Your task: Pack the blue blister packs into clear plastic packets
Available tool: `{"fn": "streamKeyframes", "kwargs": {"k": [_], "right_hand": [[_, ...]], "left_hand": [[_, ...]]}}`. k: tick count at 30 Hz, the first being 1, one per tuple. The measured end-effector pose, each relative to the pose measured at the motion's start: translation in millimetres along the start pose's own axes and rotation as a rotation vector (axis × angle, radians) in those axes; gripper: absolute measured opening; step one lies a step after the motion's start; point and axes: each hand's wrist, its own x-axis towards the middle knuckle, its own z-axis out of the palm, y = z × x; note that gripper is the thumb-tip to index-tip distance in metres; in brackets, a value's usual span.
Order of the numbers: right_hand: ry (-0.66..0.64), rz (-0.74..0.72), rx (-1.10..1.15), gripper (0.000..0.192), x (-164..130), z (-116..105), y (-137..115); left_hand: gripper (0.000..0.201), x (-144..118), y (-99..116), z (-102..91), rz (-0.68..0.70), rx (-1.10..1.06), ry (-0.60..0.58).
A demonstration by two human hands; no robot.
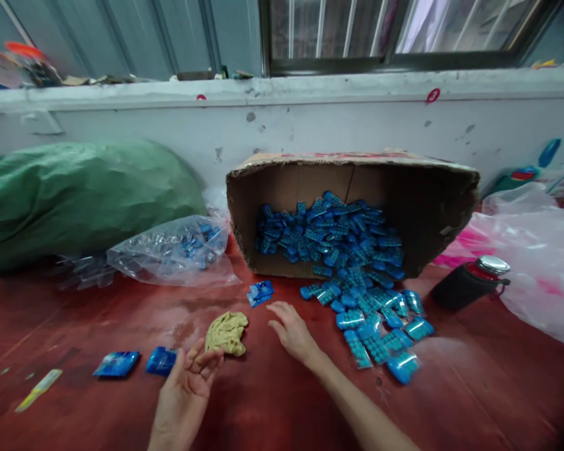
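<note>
My left hand [188,382] is palm up, fingers loosely curled and apart, with nothing visible in it. Its fingertips are close to a crumpled yellow-green lump [227,333], perhaps putty or cloth; whether they touch it I cannot tell. Just left of the thumb lies a blue packet [160,360], partly hidden by that hand, and farther left is another blue packet [116,364]. My right hand [292,333] reaches forward over the red table, thumb and fingers apart and empty. Small blue sachets [260,292] lie just beyond its fingertips.
A cardboard box [352,161] on its side spills many blue bead-filled packs [357,250] onto the table [282,407]. To its right stands a tilted dark bottle [467,285] beside plastic bags [545,263]. Leftward are a clear bag [143,250], a green sack [84,194] and a yellow strip [38,390].
</note>
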Motion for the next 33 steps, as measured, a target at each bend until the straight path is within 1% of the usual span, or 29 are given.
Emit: {"fn": "streamKeyframes", "kwargs": {"k": [1, 3, 4, 6, 8, 9, 10, 11, 12, 13, 15, 16, 19, 21, 23, 26, 28, 30, 33], "right_hand": [[-0.009, -0.001, -0.044, 0.036, 18, 5, 3], [-0.034, -0.006, -0.1, 0.038, 50, 17, 10], [-0.048, -0.004, -0.122, 0.039, 62, 23, 13], [-0.074, 0.0, -0.173, 0.038, 75, 33, 19], [-0.088, -0.001, -0.223, 0.036, 76, 38, 24], [-0.092, -0.004, -0.246, 0.035, 73, 39, 25], [-0.095, -0.008, -0.268, 0.034, 68, 39, 27], [-0.097, -0.012, -0.288, 0.034, 62, 38, 27], [-0.1, -0.015, -0.308, 0.034, 56, 37, 27], [-0.103, -0.017, -0.327, 0.035, 49, 35, 26], [-0.106, -0.012, -0.361, 0.035, 37, 32, 23], [-0.106, -0.007, -0.375, 0.035, 31, 31, 20], [-0.114, 0.009, -0.404, 0.035, 13, 27, 12], [-0.131, 0.007, -0.408, 0.033, 3, 22, 9], [-0.145, 0.026, -0.408, 0.034, -1, 17, 7], [-0.151, 0.08, -0.417, 0.038, 7, 10, 8], [-0.167, 0.096, -0.423, 0.037, 18, 9, 8], [-0.193, 0.102, -0.422, 0.031, 30, 10, 9], [-0.227, 0.099, -0.401, 0.029, 39, 13, 9]], "left_hand": [[0.02, 2, -5, 1.2, 0.05, 0.114, 0.019], [0.024, 4, -20, 4.1, 0.187, 0.399, 0.057], [0.027, 5, -29, 4.8, 0.269, 0.554, 0.05], [0.028, 11, -44, 3.2, 0.48, 0.845, -0.031], [0.029, 19, -53, -2.0, 0.728, 1.07, -0.121], [0.03, 24, -56, -5.0, 0.852, 1.163, -0.141], [0.031, 29, -57, -7.7, 0.963, 1.254, -0.135], [0.034, 34, -57, -9.4, 1.051, 1.347, -0.105], [0.036, 39, -57, -10.0, 1.113, 1.437, -0.057], [0.039, 45, -56, -9.1, 1.149, 1.523, -0.001], [0.044, 54, -53, -3.8, 1.136, 1.68, 0.087], [0.044, 58, -52, 0.0, 1.106, 1.749, 0.101], [0.039, 65, -49, 9.8, 1.024, 1.914, 0.081], [0.038, 66, -49, 12.3, 1.012, 1.952, 0.071], [0.039, 63, -50, 12.6, 1.028, 1.949, 0.079], [0.04, 58, -52, 16.5, 1.074, 1.947, 0.099], [0.04, 56, -53, 24.6, 1.094, 1.96, 0.085], [0.04, 58, -54, 36.0, 1.077, 1.984, 0.022], [0.039, 65, -55, 52.4, 0.981, 2.033, -0.112]]}}
